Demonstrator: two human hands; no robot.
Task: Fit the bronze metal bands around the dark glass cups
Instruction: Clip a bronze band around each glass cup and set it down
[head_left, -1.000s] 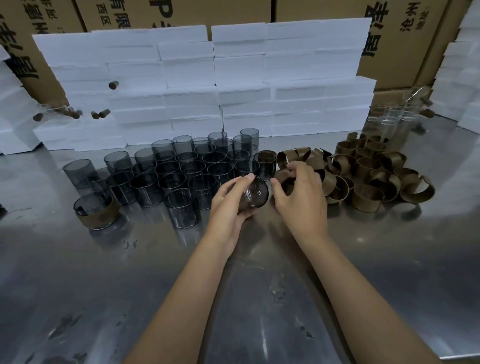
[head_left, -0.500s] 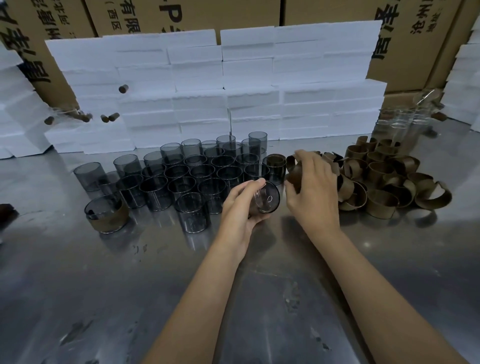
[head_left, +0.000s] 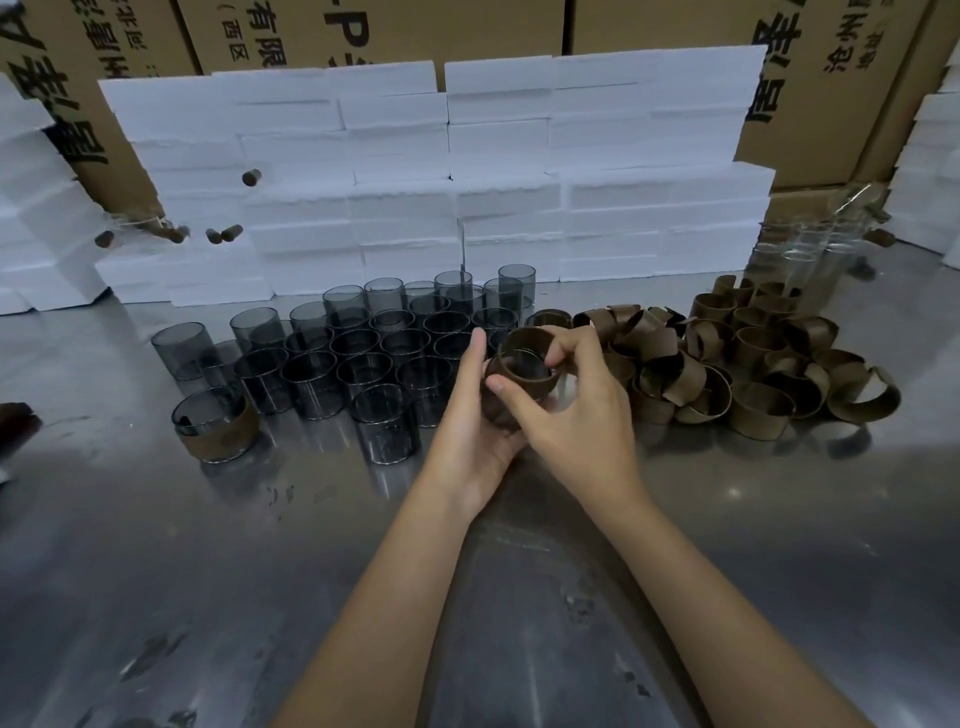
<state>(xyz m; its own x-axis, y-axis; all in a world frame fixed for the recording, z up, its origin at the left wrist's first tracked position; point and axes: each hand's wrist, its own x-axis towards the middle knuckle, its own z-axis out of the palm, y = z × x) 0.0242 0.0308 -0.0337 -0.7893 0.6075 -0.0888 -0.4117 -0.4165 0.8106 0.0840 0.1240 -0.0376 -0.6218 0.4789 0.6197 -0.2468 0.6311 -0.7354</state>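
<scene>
Step in hand, judged: fitting one band onto one cup, mid-assembly. Held a dark glass cup (head_left: 519, 387) above the steel counter (head_left: 727, 571), roughly mid-counter, just in front of the cup group and w/ the band pile to the right. Left hand (head_left: 467, 431) wrapped under and around the cup from the left, index finger extended up along its side; grasping the cup. Right hand (head_left: 571, 415) curled over from the right, thumb and fingers pinching a bronze band (head_left: 524, 348) at the cup's mouth end. Band seemed to ring the upper part of the cup; how far seated couldn't be told, lower body hidden by palms. Cup tilted w/ mouth toward camera. Noted unbanded dark cups (head_left: 363, 358) standing in rows toward the counter's back edge, left of centre. One finished banded cup (head_left: 215, 423) apart at the front-left of that group, band low around its body. Loose bands (head_left: 753, 364) heaped toward the back-right, many curled open like split rings. Clear glasses (head_left: 810, 249) by the back-right corner; white foam blocks (head_left: 467, 171) stacked along the back edge, cardboard cartons (head_left: 831, 78) behind. Progress, judged: early, approx. one done, dozens left. Next move prob. calls for sliding the band down to the same low position as on the finished cup, keeping it square to the wall, left-hand grip firm but not crushing, then setting the cup beside the finished one.
</scene>
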